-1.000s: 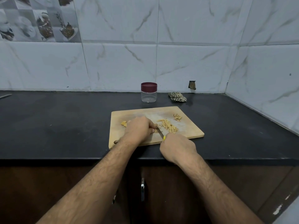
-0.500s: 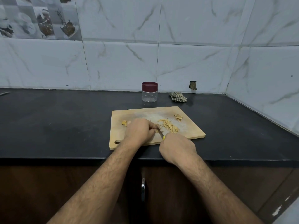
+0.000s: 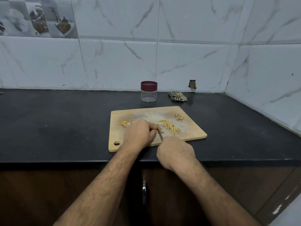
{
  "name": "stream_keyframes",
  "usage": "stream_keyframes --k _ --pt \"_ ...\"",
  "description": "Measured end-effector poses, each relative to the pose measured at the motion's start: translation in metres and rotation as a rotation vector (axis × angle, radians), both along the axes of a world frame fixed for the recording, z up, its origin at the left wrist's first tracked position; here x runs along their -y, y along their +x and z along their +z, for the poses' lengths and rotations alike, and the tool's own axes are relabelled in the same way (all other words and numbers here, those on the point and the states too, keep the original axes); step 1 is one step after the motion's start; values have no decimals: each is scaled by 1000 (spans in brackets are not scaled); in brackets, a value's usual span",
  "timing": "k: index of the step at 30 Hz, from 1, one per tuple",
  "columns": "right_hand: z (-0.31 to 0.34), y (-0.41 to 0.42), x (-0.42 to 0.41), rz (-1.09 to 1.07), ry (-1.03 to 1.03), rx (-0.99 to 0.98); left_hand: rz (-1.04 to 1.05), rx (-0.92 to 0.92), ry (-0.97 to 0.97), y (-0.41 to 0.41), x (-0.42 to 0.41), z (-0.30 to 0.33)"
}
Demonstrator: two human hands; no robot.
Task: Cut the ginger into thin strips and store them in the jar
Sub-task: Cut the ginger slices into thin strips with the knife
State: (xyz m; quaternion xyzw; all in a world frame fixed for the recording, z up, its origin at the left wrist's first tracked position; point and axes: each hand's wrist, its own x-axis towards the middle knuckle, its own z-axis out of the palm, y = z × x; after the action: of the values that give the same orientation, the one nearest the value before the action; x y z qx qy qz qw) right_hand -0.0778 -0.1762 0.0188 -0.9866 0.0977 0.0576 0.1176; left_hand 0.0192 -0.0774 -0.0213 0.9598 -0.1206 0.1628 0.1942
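Note:
A wooden cutting board (image 3: 192, 132) lies on the black counter. My left hand (image 3: 138, 133) curls over a piece of ginger on the board, which it hides. My right hand (image 3: 175, 151) grips a knife by its handle; the blade (image 3: 160, 135) points up toward the left fingertips. A pile of thin ginger strips (image 3: 171, 127) lies right of the blade. A small ginger chunk (image 3: 124, 123) shows left of my left hand. Peel scraps (image 3: 179, 117) sit near the board's far right corner. A clear jar with a maroon lid (image 3: 148, 91) stands closed behind the board.
A crumpled checked cloth (image 3: 177, 96) lies by the back wall, right of the jar. Tiled walls close the counter at the back and right. The counter's front edge (image 3: 65, 160) runs just under my wrists, with a dark cabinet below.
Both hands stay at the same spot on the board, with only small shifts of the knife beside the left fingertips. The camera view has shifted slightly.

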Motion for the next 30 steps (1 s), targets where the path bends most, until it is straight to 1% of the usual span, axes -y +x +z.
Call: stream_keyframes --k 4,8,14,30 --pt "-3 -11 5 -7 -18 -19 2 -12 11 0 0 -1" --pt "2 -15 7 -13 -2 22 8 -18 11 -1 0 0" --pt "6 -9 4 0 -9 24 4 -32 -17 -3 0 1" --pt "8 1 -3 9 -6 12 19 -22 18 0 1 0"
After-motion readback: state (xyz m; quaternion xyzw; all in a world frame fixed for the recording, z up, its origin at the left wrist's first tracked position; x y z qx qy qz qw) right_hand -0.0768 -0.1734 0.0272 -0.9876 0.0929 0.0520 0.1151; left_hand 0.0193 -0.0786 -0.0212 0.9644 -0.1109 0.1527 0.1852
